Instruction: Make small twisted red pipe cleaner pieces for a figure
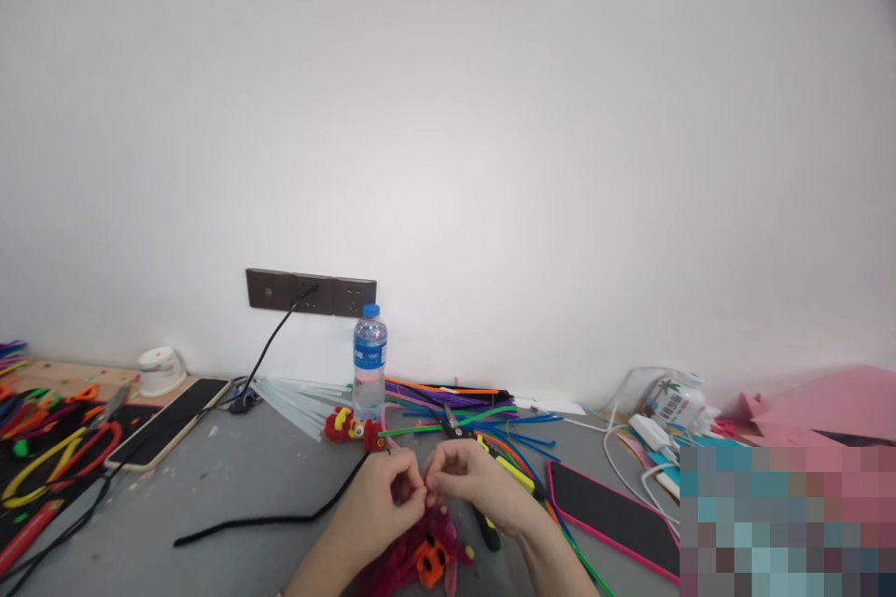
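Observation:
My left hand is closed in a pinch, and a black pipe cleaner trails from behind its fingers out to the left over the table. Fingertip to fingertip with it, my right hand is also pinched; what lies between its fingers is too small to make out. Below both hands sits a dark red fuzzy bundle with an orange fuzzy piece on it. Partly behind my right hand lie pliers with yellow and black handles. A red and yellow fuzzy figure lies just beyond my left hand.
A water bottle stands near the wall beside loose coloured pipe cleaners. Phones lie at left and right. Scissors and a white tub are at left. A black cable runs from the wall socket.

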{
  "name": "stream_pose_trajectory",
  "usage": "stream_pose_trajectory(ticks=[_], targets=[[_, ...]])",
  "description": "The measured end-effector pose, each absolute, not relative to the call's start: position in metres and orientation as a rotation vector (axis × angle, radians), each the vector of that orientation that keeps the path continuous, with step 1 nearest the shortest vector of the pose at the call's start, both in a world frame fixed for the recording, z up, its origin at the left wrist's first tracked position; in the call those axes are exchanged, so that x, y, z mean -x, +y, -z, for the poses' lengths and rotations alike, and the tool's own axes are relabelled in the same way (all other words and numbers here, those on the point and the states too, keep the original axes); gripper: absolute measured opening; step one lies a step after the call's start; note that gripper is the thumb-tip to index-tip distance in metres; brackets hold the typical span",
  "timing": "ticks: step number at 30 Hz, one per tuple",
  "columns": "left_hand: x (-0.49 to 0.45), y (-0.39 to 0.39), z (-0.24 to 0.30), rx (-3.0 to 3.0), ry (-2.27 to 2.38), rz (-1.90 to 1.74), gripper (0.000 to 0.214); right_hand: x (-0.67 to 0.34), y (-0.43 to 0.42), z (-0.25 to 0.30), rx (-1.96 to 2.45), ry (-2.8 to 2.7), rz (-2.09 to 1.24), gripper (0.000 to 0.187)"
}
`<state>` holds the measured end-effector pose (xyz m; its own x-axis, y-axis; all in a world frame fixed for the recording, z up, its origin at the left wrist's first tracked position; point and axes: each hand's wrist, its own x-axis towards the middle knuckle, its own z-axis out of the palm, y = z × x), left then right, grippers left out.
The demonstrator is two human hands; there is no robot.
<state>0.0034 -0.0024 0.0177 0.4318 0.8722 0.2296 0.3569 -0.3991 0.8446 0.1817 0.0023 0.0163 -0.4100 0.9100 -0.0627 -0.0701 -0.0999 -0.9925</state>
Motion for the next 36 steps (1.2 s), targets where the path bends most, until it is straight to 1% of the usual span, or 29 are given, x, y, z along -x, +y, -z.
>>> stream_pose_trajectory(ticks=[3, 6, 9, 12, 17, 19, 23, 29, 32, 36], targets=[[-0.005, 0.004, -0.012, -1.732, 1.035, -1.005, 0.015, -0.174, 0.004, -0.016, 0.989, -1.370, -1.491, 0.029], [-0.005, 0.009, -0.011, -1.415, 0.955, -1.035, 0.027, -0.166, 0.005, -0.018, 0.920, -1.319, -1.352, 0.031], [-0.005, 0.010, -0.012, -1.190, 0.872, -1.037, 0.038, -0.159, 0.004, -0.021, 0.863, -1.314, -1.245, 0.028], [-0.005, 0.007, -0.015, -1.109, 0.811, -1.071, 0.041, -0.156, 0.002, -0.022, 0.882, -1.329, -1.152, 0.021], [-0.006, 0.006, -0.015, -0.984, 0.710, -1.032, 0.039, -0.154, 0.001, -0.019, 0.901, -1.399, -0.998, 0.005], [-0.005, 0.007, -0.014, -0.936, 0.662, -1.006, 0.036, -0.154, 0.001, -0.018, 0.882, -1.441, -0.926, 0.002], [-0.002, 0.008, -0.012, -0.954, 0.634, -0.985, 0.032, -0.156, 0.000, -0.018, 0.867, -1.546, -0.851, 0.006], [-0.001, 0.008, -0.011, -1.010, 0.670, -0.968, 0.031, -0.163, -0.004, -0.029, 0.947, -1.714, -0.776, 0.011], [-0.001, 0.009, -0.012, -1.031, 0.682, -0.961, 0.030, -0.165, -0.004, -0.033, 0.950, -1.740, -0.736, 0.011], [-0.001, 0.008, -0.013, -1.011, 0.650, -0.929, 0.029, -0.163, -0.004, -0.031, 0.898, -1.682, -0.793, 0.008]])
